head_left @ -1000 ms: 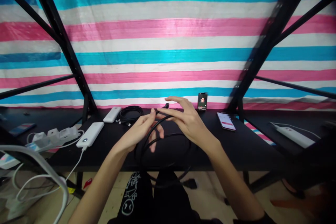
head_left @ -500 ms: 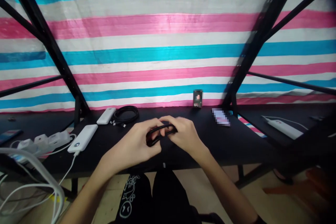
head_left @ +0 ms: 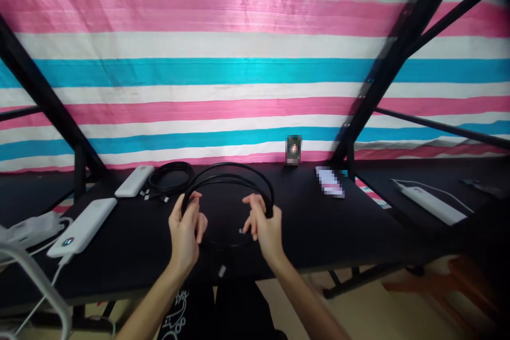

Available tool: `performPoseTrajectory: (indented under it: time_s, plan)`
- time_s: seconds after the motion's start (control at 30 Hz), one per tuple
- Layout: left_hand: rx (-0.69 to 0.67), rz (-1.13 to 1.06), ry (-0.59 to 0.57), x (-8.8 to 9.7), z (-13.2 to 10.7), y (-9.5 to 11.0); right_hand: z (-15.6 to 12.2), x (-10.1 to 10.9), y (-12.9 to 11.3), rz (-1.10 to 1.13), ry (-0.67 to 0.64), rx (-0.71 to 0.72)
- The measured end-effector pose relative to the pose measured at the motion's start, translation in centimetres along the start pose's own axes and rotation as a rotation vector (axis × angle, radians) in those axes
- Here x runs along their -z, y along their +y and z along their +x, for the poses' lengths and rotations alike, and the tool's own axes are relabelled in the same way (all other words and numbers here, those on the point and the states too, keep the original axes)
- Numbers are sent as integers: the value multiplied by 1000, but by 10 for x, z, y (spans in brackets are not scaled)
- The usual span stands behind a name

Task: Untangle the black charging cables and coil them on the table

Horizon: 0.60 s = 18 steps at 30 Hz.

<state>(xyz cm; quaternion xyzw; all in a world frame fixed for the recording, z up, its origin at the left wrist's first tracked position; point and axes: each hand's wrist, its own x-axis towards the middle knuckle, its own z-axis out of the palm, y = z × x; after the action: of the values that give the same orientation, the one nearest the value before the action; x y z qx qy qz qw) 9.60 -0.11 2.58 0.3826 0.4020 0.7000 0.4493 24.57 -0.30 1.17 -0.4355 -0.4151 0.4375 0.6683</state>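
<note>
I hold a black cable (head_left: 229, 172) wound into a round coil above the black table (head_left: 131, 239). My left hand (head_left: 185, 228) pinches the coil's left side and my right hand (head_left: 265, 223) grips its right side. The coil's top arcs up between the hands. Small plug ends (head_left: 222, 271) hang below, near the table's front edge.
A second coiled black cable (head_left: 169, 178) lies behind, beside a white power bank (head_left: 134, 181). Another white power bank (head_left: 83, 226) with a white cord sits front left. Two phones (head_left: 329, 181) are on the right, one standing (head_left: 293, 150). Black frame struts cross a striped tarp.
A second ago the cable hung in loose loops over the table edge. The hands then bunched it small, and now they have spread apart, holding it as a wide round coil.
</note>
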Motion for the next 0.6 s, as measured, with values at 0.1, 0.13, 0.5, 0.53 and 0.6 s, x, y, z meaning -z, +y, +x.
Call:
performPoseTrajectory:
  time_s: [0.1, 0.13, 0.5, 0.53, 0.6]
  plan:
    - [101, -61, 2, 0, 17, -7, 16, 7, 29, -111, -158, -80]
    - [139, -52, -8, 2, 24, -8, 24, 11, 35, -142, -182, -80]
    - [-347, 595, -254, -4, 83, -60, 90, 8, 37, -394, -110, 232]
    - [-327, 643, -296, -1, 87, -68, 94, 9, 45, -408, -111, 185]
    - [-240, 729, -344, 7, 94, -84, 101, 15, 63, -379, -88, 52]
